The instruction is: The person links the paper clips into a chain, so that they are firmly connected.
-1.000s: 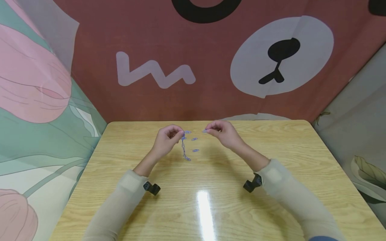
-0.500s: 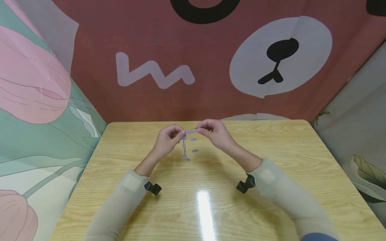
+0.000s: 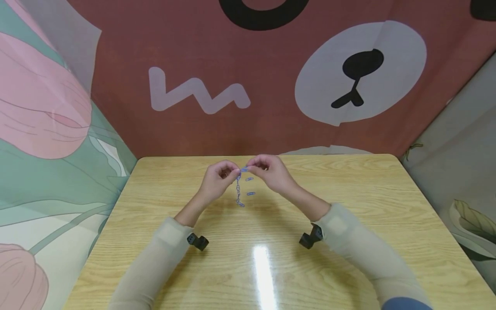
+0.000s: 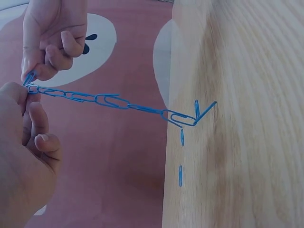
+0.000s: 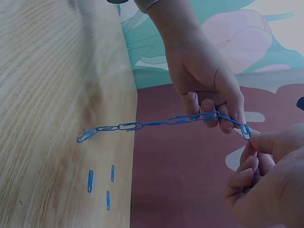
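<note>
Upper end of blue paper-clip chain (image 4: 145, 109) is pinched in the left hand (image 3: 218, 181); a single clip (image 4: 29, 77) is pinched by the right hand (image 3: 272, 174) at the chain's top, linking can't be told. Chain is hung down, bottom rested on table (image 3: 232, 267). Three loose clips (image 5: 90, 181) are laid nearby.

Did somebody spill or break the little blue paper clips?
Nothing looks broken or spilled that I can see. The paper-clip chain is linked together, and three loose clips lie separately on the table.
</note>
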